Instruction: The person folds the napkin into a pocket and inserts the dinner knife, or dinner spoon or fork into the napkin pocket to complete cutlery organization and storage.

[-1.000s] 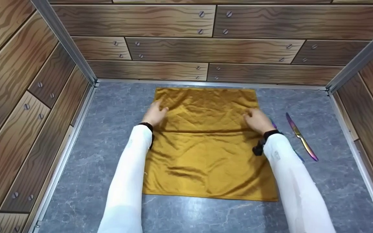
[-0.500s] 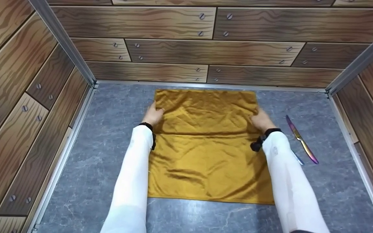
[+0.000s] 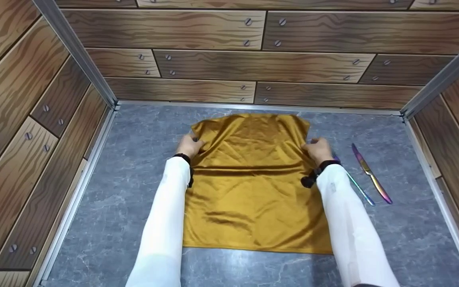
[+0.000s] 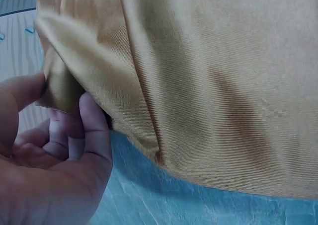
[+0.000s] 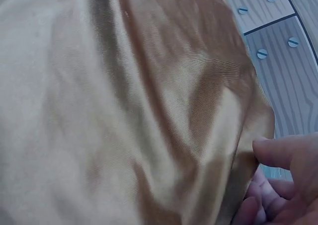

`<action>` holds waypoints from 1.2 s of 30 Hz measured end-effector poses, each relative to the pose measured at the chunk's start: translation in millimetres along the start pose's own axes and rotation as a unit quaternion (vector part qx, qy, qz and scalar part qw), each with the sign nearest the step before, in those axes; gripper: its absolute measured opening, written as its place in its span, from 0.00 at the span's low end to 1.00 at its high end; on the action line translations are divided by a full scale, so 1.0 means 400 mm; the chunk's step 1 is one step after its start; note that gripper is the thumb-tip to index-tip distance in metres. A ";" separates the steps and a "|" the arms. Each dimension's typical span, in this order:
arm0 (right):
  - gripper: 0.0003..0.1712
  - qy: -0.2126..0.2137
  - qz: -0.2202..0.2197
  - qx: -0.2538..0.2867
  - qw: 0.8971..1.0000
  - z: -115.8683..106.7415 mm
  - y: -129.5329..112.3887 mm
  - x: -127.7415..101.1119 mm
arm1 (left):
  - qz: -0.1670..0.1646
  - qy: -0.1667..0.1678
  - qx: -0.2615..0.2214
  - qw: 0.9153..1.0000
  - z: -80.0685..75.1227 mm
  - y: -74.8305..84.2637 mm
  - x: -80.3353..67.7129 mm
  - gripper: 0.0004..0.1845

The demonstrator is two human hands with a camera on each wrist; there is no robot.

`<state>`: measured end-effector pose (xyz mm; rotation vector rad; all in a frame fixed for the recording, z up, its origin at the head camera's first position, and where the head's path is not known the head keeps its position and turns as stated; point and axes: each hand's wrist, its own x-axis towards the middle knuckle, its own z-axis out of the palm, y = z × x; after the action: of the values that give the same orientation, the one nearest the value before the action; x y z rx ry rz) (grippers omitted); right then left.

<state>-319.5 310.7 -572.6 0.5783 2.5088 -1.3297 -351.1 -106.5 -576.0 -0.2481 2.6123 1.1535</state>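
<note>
Left hand (image 3: 189, 145) pinches the cloth's (image 3: 253, 183) left edge at 9 o'clock; right hand (image 3: 317, 150) pinches its right edge at 3, far half lifted off the table (image 3: 106, 207). Risk: slick fabric may slip, or snag the knife (image 3: 371, 173) just beside it.

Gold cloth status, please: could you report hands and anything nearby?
Left hand and right hand pinch gold cloth side edges. Far end lifted. Knife lies right, apart.

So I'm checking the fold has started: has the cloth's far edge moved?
Yes. The cloth's far edge has lifted and drawn back from the back wall, toward the person.
</note>
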 end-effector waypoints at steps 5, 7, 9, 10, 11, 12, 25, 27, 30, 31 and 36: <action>0.27 0.006 -0.010 0.017 1.000 0.012 -0.012 -0.005 | -0.002 0.000 -0.032 0.999 0.004 0.002 0.001 0.12; 0.21 0.018 -0.021 0.030 0.999 0.017 -0.015 -0.004 | -0.008 0.001 -0.057 0.998 0.003 0.003 0.004 0.06; 0.14 0.029 -0.031 0.045 0.998 0.019 -0.016 -0.006 | -0.005 0.003 -0.070 0.998 0.002 0.003 0.008 0.05; 0.11 0.035 -0.037 0.050 0.997 0.019 -0.017 -0.006 | 0.001 0.004 -0.068 0.998 0.001 0.003 0.010 0.08; 0.09 0.038 -0.043 0.054 0.997 0.019 -0.016 -0.006 | 0.007 0.007 -0.064 0.998 0.000 0.004 0.012 0.10; 0.08 0.040 -0.048 0.054 0.997 0.018 -0.016 -0.007 | 0.014 0.009 -0.063 0.998 -0.001 0.005 0.014 0.11; 0.06 0.069 -0.066 0.138 0.986 0.025 -0.035 0.012 | 0.055 0.042 -0.263 0.962 0.008 0.033 0.016 0.08; 0.10 0.094 -0.061 0.184 0.976 0.029 -0.040 0.015 | 0.049 0.049 -0.306 0.950 0.010 0.041 0.017 0.07; 0.12 0.118 -0.057 0.234 0.963 0.030 -0.050 0.019 | 0.037 0.054 -0.349 0.935 0.014 0.054 0.017 0.07; 0.12 0.123 -0.057 0.242 0.961 0.029 -0.053 0.021 | 0.034 0.054 -0.358 0.931 0.015 0.058 0.018 0.08; 0.10 0.114 -0.060 0.256 0.958 0.023 -0.060 0.026 | 0.035 0.039 -0.365 0.929 0.013 0.077 0.019 0.22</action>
<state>-339.4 293.3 -564.0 0.7249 2.3921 -2.0942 -365.8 -82.5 -560.2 -0.3483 2.1409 2.1406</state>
